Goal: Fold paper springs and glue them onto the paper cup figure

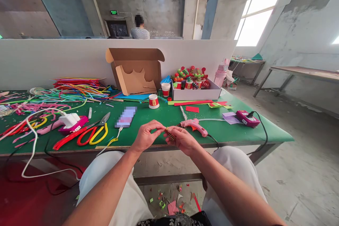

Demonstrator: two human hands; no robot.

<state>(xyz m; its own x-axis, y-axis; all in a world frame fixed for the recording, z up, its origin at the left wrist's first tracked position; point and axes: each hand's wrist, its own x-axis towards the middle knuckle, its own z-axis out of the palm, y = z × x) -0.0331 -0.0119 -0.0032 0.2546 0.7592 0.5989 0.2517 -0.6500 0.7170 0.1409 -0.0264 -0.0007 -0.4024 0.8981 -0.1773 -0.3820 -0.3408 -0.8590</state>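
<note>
Both hands meet over the front edge of the green table. My right hand (182,139) is closed around a small dark-and-gold coiled piece (171,135). At the top end of that coil, my left hand (148,135) pinches with thumb and forefinger; what lies between those fingertips is mostly hidden. A pink glue gun (194,125) lies just right of the hands. Beyond them stands a white paper cup with a red band (153,101), with green coils at its sides. A phone (126,117) lies to the left.
Scissors (97,130) and pink power blocks (247,118) with cables lie on the table (275,134). Pipe cleaners (79,90) are heaped at the left. An open cardboard box (137,70) and a white box of figures (197,94) stand behind. A person (140,31) is beyond the partition.
</note>
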